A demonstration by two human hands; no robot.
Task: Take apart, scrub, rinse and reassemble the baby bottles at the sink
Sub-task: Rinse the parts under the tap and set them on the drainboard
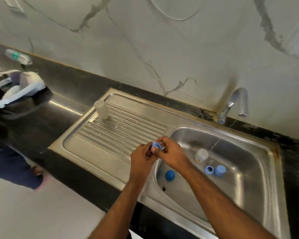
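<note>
Stainless steel sink [259,200], frame centre-right: left hand [141,156] and right hand [171,152] both pinch a light blue plastic bottle ring [156,146] above basin's left rim.

Bare forearms, no sleeves, bare hands [155,152]

Both hands meet over the steel sink's [273,163] left rim — left hand [141,156] & right hand [171,154] pinch a small blue plastic bottle ring [157,146] between fingertips. In the basin: pale clear bottle [202,154] lying w/ thin water stream from the chrome tap [235,104] falling just beside it; blue collar [209,169] touching a blue cap [220,170]; round dark-blue dome [169,175] near the left wall. Frosted cylindrical bottle body [101,109] stands upright on the ribbed drainboard [121,128]. Black counter [62,111] — white plastic bag [24,88] far left.
</note>
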